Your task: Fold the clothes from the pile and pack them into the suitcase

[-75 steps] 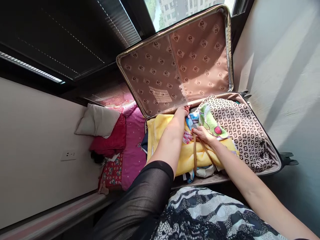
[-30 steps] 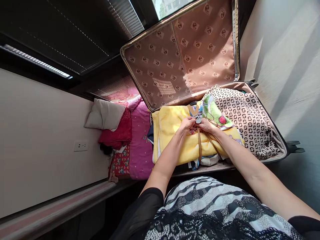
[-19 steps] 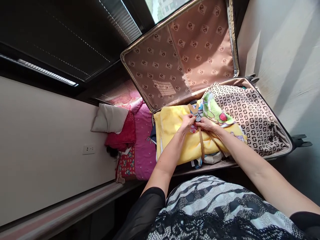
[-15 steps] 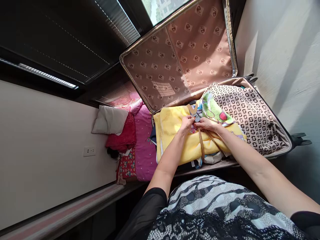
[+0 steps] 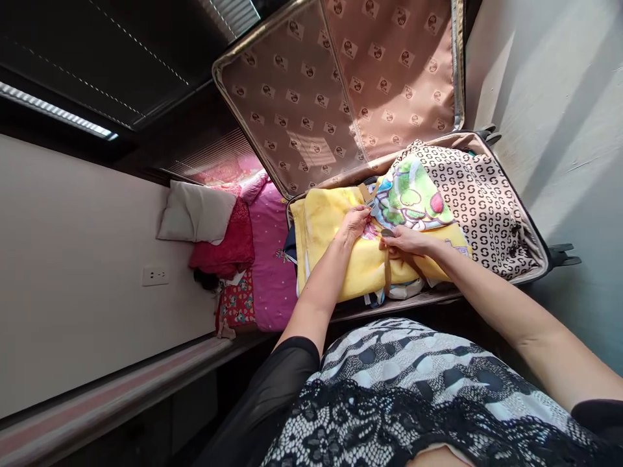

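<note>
An open suitcase lies in front of me, packed with cloth. A folded yellow blanket with a printed green and red picture fills its left part. My left hand is closed on a grey strap buckle, from which a tan strap runs to the far side. My right hand pinches a dark buckle piece at the end of the brown strap, which lies across the blanket toward me. The two buckle pieces are apart.
The raised lid leans back by the window. A cloth with a dark repeated print fills the suitcase's right part. To the left lie a magenta quilt and a pale pillow. A wall stands close at right.
The two buckle pieces, held together before, are now apart. My right hand has drawn its piece back toward me, and the left stays with the other. The view has shifted a little.
</note>
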Tool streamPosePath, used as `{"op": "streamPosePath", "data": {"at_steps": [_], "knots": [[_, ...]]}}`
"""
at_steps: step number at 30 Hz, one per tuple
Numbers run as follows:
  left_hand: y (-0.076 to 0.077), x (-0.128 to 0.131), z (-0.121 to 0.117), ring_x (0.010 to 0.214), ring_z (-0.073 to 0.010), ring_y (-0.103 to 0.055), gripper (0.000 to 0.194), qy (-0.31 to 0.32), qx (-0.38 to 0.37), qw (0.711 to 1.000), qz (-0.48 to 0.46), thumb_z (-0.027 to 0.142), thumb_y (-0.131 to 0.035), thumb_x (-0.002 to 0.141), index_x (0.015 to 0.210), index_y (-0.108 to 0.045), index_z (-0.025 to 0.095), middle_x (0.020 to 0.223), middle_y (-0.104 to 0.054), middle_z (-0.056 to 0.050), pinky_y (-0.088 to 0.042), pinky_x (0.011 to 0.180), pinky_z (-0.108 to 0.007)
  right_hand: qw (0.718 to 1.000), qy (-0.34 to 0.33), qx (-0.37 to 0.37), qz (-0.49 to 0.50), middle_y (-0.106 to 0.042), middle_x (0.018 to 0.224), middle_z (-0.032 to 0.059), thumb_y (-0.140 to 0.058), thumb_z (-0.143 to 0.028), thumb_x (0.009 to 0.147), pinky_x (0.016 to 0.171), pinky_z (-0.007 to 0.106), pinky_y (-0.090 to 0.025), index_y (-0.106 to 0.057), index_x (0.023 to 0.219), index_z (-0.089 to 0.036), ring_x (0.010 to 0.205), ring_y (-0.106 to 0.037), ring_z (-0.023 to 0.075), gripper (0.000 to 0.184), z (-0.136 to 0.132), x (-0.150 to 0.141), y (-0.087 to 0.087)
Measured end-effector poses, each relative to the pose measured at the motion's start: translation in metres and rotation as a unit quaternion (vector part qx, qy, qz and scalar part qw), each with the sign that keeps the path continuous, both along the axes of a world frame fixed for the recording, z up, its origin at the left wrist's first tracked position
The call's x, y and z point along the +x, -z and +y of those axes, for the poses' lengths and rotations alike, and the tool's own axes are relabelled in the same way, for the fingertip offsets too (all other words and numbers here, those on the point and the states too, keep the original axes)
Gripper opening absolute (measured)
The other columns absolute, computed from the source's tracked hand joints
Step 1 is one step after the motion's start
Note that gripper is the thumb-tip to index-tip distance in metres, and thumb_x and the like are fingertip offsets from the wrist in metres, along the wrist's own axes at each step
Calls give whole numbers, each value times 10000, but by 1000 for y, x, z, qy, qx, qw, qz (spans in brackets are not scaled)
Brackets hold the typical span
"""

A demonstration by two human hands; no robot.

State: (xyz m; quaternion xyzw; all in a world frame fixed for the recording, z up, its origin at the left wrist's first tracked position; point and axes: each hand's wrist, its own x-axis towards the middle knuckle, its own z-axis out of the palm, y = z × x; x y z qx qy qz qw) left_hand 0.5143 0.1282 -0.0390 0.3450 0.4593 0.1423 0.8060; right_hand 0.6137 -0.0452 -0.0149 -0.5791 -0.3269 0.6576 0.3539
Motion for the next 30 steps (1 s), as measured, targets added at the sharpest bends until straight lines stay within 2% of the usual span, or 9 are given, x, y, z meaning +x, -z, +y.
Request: {"op": "streamPosePath", "data": {"at_steps": [3,6,8,11,15,18,23,27,30], "knots": [[-1,1,0,526,-72,-510,284,7,-5,1000,-1,-47,-788,725,656,-596,151,593,-606,28,-386,604,-211,976,-55,93,-188,-620,750,42,-678,-534,954,666,279,-442,-612,740,-189,697,-521,159,412,-24,-4,-12],[1,2,1,523,-72,-493,295,13,-6,1000,-10,-45,-798,752,659,-599,152,590,-605,20,-378,595,-205,954,-59,137,-262,-655,799,75,-571,-493,1015,756,314,-460,-651,771,-193,772,-560,195,395,-57,-16,-22],[4,3,2,512,-76,-478,313,12,-9,1000,-14,-41,-806,764,654,-591,157,576,-590,19,-376,581,-209,955,-66,141,-254,-649,764,77,-529,-546,1040,755,330,-464,-679,780,-198,761,-566,208,459,-80,-25,-27],[10,4,3,499,-80,-462,319,7,-12,1000,-17,-38,-792,786,648,-585,162,556,-562,25,-369,560,-213,966,-12,122,-226,-625,747,63,-560,-670,1015,701,330,-457,-737,866,-201,733,-564,206,523,-106,-33,-31],[14,6,2,515,-78,-470,308,1,-4,1000,-31,-42,-774,797,662,-586,161,576,-566,29,-378,566,-203,990,57,-18,-130,-434,601,-24,-598,-751,950,537,291,-362,-767,1092,-190,547,-434,148,603,-124,-37,-34],[14,6,2,521,-77,-463,319,0,-4,999,-35,-48,-788,792,672,-581,164,584,-557,37,-387,580,-202,994,68,-86,-7,-439,619,-57,-749,-677,846,500,259,-370,-732,1175,-191,506,-414,110,587,-131,-37,-40],[11,5,0,538,-88,-461,314,-8,-5,999,-40,-60,-724,856,668,-594,155,590,-561,26,-369,591,-219,993,70,-52,80,-558,805,-4,-955,-576,625,543,242,-463,-653,857,-185,639,-494,99,546,-138,-31,-45],[12,5,0,548,-97,-473,298,-8,-4,999,-34,-63,-700,870,681,-613,150,606,-575,17,-394,625,-236,999,30,-7,-10,-551,756,19,-857,-654,776,596,290,-493,-658,771,-205,661,-522,142,491,-135,-25,-44],[14,6,0,544,-97,-487,275,-17,-3,999,-31,-55,-717,855,705,-618,152,620,-579,23,-415,637,-237,986,26,107,-123,-635,816,72,-773,-614,892,708,351,-544,-675,731,-243,795,-604,213,417,-134,-32,-61]]}}
